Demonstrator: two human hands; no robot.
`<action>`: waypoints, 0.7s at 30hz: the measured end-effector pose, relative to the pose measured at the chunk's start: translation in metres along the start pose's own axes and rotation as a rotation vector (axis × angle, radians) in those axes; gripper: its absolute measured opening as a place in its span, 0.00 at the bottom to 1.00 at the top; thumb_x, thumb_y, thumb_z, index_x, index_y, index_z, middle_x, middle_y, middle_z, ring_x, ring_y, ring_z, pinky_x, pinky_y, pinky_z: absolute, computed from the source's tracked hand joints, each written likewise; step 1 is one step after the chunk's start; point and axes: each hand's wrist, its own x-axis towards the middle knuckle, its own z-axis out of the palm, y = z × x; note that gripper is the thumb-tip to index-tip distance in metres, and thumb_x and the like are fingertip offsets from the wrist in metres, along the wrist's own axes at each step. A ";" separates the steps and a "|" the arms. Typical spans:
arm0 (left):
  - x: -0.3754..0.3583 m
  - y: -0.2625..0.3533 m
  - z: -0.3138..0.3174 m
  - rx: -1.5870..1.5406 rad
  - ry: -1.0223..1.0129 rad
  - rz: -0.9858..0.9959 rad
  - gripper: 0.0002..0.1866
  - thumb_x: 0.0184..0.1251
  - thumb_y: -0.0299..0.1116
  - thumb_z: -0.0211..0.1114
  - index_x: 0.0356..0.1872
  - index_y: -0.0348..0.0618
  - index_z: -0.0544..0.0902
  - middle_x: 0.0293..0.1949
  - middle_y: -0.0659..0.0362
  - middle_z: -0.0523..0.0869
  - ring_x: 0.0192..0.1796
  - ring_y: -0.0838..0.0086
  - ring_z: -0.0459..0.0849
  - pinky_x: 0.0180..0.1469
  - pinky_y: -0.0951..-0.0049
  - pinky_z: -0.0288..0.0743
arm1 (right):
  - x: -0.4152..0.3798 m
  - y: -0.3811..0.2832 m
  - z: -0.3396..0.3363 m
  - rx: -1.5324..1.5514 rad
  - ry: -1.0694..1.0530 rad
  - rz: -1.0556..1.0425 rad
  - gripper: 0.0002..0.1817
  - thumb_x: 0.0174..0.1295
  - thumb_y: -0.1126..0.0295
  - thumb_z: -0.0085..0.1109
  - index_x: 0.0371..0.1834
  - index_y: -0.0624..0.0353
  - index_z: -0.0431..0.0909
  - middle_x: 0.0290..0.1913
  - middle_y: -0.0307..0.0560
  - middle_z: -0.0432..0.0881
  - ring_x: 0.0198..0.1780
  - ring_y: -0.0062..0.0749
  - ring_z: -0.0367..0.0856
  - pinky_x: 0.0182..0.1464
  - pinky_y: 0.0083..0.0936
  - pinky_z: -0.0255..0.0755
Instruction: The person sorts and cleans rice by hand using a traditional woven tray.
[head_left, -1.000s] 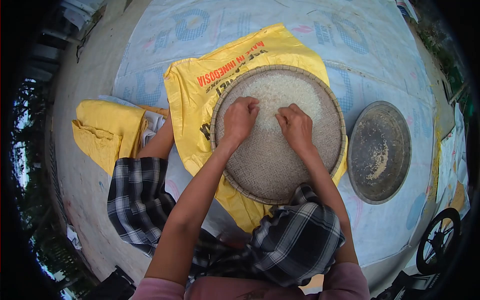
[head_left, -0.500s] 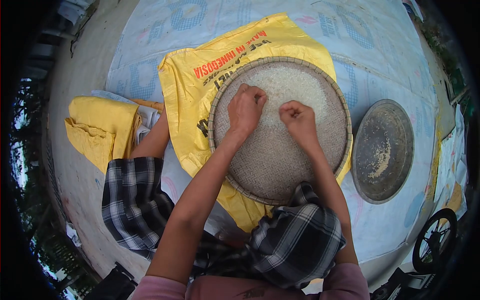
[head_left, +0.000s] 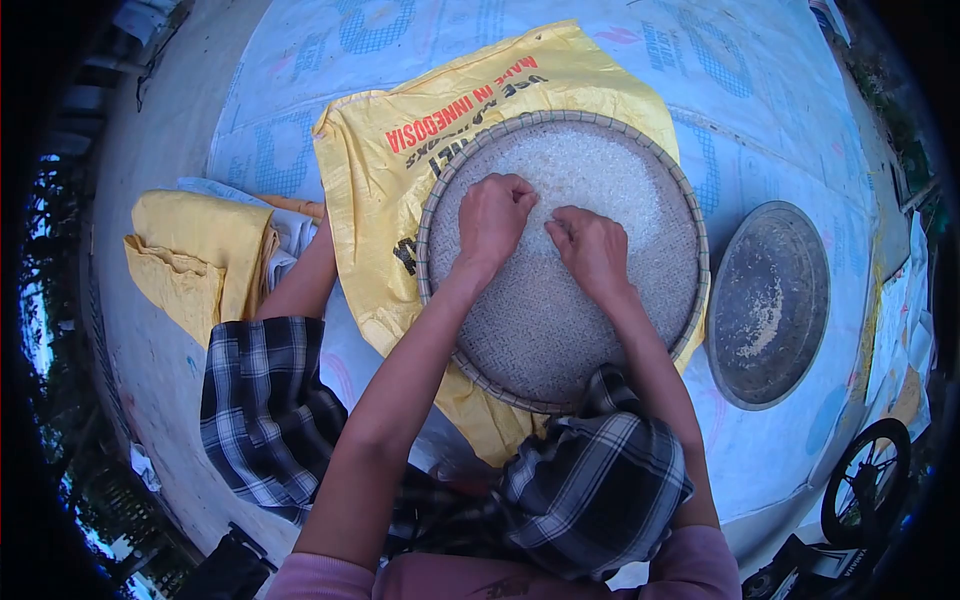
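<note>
A round woven winnowing tray with a bound rim lies before me. White rice grains are spread over its far part, and bare weave shows nearer me. My left hand is over the left edge of the rice, thumb and fingers pinched together. Close on its right, my right hand is also closed, fingertips at the near edge of the rice. Whatever either pinch holds is too small or hidden to make out. Under the tray is a yellow printed sack.
To the right stands a dark metal basin with a few pale grains in it. A folded yellow sack lies at the left. Blue-white printed sheeting covers the ground. A motorbike wheel is at the lower right.
My right hand has shifted slightly left and turned its back more upward, nearing my left hand. The left hand has barely moved. The picture's tint has become bluer.
</note>
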 end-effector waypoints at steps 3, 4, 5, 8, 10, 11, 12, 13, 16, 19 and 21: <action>0.000 0.001 -0.011 -0.161 -0.057 -0.106 0.11 0.55 0.30 0.69 0.37 0.36 0.85 0.29 0.53 0.87 0.31 0.67 0.86 0.36 0.68 0.79 | 0.004 0.009 0.003 0.194 -0.044 0.034 0.06 0.56 0.71 0.64 0.31 0.63 0.82 0.19 0.37 0.77 0.19 0.20 0.73 0.23 0.19 0.64; 0.002 -0.001 -0.017 -0.486 -0.098 -0.276 0.09 0.57 0.29 0.68 0.37 0.37 0.84 0.30 0.56 0.86 0.32 0.72 0.85 0.37 0.71 0.78 | 0.006 0.010 -0.001 0.506 -0.121 0.268 0.06 0.57 0.71 0.63 0.30 0.63 0.81 0.19 0.36 0.77 0.18 0.23 0.74 0.22 0.20 0.64; 0.002 -0.003 -0.022 -0.812 -0.136 -0.448 0.08 0.59 0.28 0.67 0.38 0.38 0.84 0.30 0.60 0.85 0.33 0.76 0.84 0.38 0.74 0.78 | 0.010 0.011 -0.010 0.510 -0.126 0.274 0.06 0.57 0.71 0.63 0.30 0.63 0.81 0.19 0.36 0.77 0.18 0.23 0.74 0.22 0.20 0.64; 0.006 -0.007 -0.033 -1.010 -0.166 -0.586 0.07 0.60 0.27 0.64 0.39 0.40 0.82 0.32 0.62 0.84 0.34 0.78 0.82 0.39 0.75 0.78 | 0.027 0.012 -0.028 1.265 -0.179 0.515 0.05 0.58 0.72 0.60 0.29 0.63 0.81 0.18 0.32 0.74 0.17 0.20 0.70 0.21 0.16 0.61; 0.010 -0.006 -0.030 -0.912 -0.184 -0.559 0.07 0.60 0.28 0.65 0.38 0.39 0.83 0.31 0.62 0.84 0.32 0.78 0.82 0.39 0.75 0.78 | 0.035 0.009 -0.019 0.657 -0.123 0.382 0.06 0.57 0.71 0.61 0.31 0.62 0.82 0.19 0.39 0.79 0.19 0.29 0.76 0.24 0.23 0.68; 0.010 -0.007 -0.028 -0.813 -0.195 -0.537 0.08 0.60 0.29 0.66 0.38 0.38 0.84 0.30 0.63 0.84 0.31 0.78 0.82 0.39 0.76 0.77 | 0.035 0.006 -0.016 0.655 -0.123 0.381 0.06 0.57 0.71 0.61 0.31 0.62 0.82 0.19 0.39 0.79 0.19 0.29 0.76 0.24 0.23 0.68; 0.010 -0.009 -0.021 -0.814 -0.194 -0.539 0.08 0.60 0.29 0.66 0.38 0.38 0.84 0.30 0.63 0.84 0.31 0.78 0.82 0.39 0.76 0.77 | 0.036 -0.005 -0.014 0.303 -0.058 0.206 0.06 0.57 0.70 0.62 0.32 0.61 0.83 0.21 0.44 0.81 0.22 0.35 0.79 0.27 0.28 0.71; 0.010 -0.010 -0.012 -0.586 -0.123 -0.333 0.09 0.60 0.30 0.67 0.38 0.38 0.85 0.29 0.61 0.84 0.30 0.76 0.82 0.38 0.75 0.77 | 0.036 -0.011 -0.012 -0.046 0.007 0.029 0.06 0.56 0.70 0.63 0.33 0.60 0.84 0.23 0.49 0.83 0.25 0.41 0.83 0.30 0.33 0.74; 0.010 0.002 -0.006 -0.195 -0.057 -0.072 0.10 0.58 0.33 0.70 0.38 0.39 0.86 0.27 0.58 0.84 0.29 0.74 0.82 0.36 0.73 0.76 | 0.038 -0.005 -0.006 -0.094 -0.019 0.009 0.06 0.56 0.70 0.63 0.34 0.59 0.84 0.26 0.54 0.84 0.29 0.46 0.84 0.34 0.36 0.75; 0.011 0.005 0.003 -0.005 -0.019 0.058 0.10 0.56 0.33 0.71 0.38 0.41 0.87 0.26 0.55 0.84 0.28 0.72 0.82 0.35 0.71 0.75 | 0.036 0.007 -0.017 0.244 -0.055 0.151 0.05 0.56 0.72 0.62 0.31 0.61 0.83 0.23 0.46 0.83 0.23 0.35 0.80 0.28 0.26 0.72; 0.013 0.003 0.010 0.021 0.023 0.131 0.10 0.55 0.33 0.72 0.37 0.43 0.88 0.25 0.54 0.83 0.28 0.71 0.82 0.34 0.70 0.75 | 0.032 0.018 -0.037 0.590 -0.089 0.322 0.05 0.56 0.73 0.61 0.30 0.62 0.83 0.22 0.42 0.81 0.20 0.28 0.78 0.25 0.20 0.69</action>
